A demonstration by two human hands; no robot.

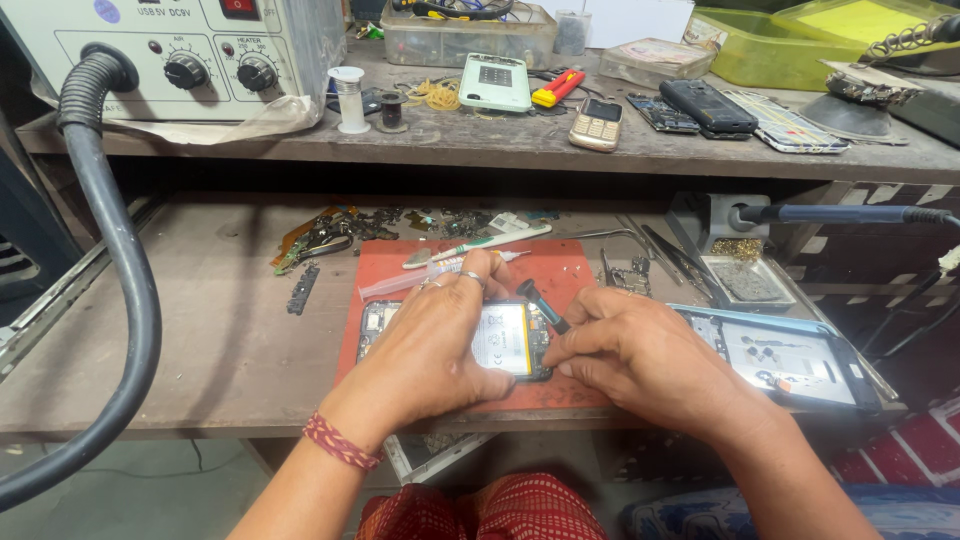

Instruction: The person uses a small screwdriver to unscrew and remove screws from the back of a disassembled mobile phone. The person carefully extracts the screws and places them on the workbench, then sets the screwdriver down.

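An opened phone (505, 338) with its white battery showing lies on a red work mat (560, 272). My left hand (430, 345), with rings and a red woven wristband, rests over the phone's left half and holds it down. My right hand (640, 355) pinches a small dark screwdriver (540, 303), its tip set on the phone's right edge. The lower part of the phone is hidden under both hands.
A removed phone back cover (790, 360) lies right of the mat. Tweezers (680, 262), a toothbrush (480, 245) and loose parts (340, 235) lie behind it. On the upper shelf stand a hot-air station (190, 50) with a thick hose (120, 270) and several phones (600, 122).
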